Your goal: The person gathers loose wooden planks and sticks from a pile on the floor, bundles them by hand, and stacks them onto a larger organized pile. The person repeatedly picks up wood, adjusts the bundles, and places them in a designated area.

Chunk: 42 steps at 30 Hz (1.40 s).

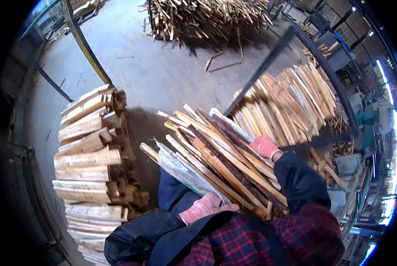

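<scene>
A bundle of long wood strips (234, 162), some edged with dark bark, lies across the front of my body. A white sheet (180, 167) with a green edge wraps its left side, and another pale strip of it shows along the right. My left hand (206, 207), in a pink-and-white knit glove, clasps the near left side of the bundle over the sheet. My right hand (265, 147), gloved alike, grips the far right side with its fingers curled over. The undersides of the bundle are hidden.
A tall stack of wood pieces (85, 170) stands close on the left, beside a metal post (85, 42). At right, more boards (287, 104) sit within a dark metal frame (326, 71). A big heap of scrap strips (207, 20) rises at the back, with loose sticks on the floor before it.
</scene>
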### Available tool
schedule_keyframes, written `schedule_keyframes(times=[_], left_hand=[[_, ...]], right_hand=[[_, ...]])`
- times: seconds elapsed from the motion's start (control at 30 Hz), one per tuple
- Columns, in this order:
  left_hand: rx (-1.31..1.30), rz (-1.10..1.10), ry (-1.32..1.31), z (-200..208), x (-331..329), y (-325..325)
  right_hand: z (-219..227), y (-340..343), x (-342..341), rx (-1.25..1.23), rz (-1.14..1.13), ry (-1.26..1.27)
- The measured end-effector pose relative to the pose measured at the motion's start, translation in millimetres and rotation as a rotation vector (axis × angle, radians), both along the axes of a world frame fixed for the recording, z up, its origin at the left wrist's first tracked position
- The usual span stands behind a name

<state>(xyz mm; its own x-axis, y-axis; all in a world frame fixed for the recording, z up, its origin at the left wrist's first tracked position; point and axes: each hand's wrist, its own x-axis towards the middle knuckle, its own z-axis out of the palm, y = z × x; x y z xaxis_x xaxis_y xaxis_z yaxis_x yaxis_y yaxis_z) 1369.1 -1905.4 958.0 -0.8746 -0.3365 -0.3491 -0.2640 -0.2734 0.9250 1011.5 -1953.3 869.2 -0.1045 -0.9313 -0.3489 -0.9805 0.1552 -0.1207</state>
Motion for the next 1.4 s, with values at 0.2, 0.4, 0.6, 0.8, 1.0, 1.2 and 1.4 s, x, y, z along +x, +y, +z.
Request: schedule_keyframes(times=[0.2,0.4,0.6,0.8,1.0,1.2,1.4], left_hand=[[-0.005,-0.016,0.001,-3.9,16.4,-190.0],[0.01,-0.12,-0.003,-6.4,11.4,-354.3],[0.088,-0.291,-0.037,-36.2,-35.8,-498.8],[0.642,-0.456,-0.026,-100.5,-69.4,-646.8],[0.374,-0.594,-0.419,-75.1,-88.4,-756.4],[0.09,-1.035,-0.435,-17.1,-199.1,-840.6],[-0.578,-1.537,0.27,-94.6,-280.1,-914.7]], right_hand=[[-0.9,-146.1,10.6,0.076,-0.23,-0.015],[-8.2,-249.2,-12.9,-0.026,-0.296,0.074],[3.9,-358.3,-15.3,0.102,-0.709,-0.094],[-43.2,-460.4,-36.1,0.107,-0.712,-0.058],[-72.9,-471.9,-14.8,0.228,-1.076,-0.207],[-68.5,-478.6,10.6,0.042,-1.084,-0.06],[-91.0,-511.3,-42.8,-0.182,-0.894,-0.206]])
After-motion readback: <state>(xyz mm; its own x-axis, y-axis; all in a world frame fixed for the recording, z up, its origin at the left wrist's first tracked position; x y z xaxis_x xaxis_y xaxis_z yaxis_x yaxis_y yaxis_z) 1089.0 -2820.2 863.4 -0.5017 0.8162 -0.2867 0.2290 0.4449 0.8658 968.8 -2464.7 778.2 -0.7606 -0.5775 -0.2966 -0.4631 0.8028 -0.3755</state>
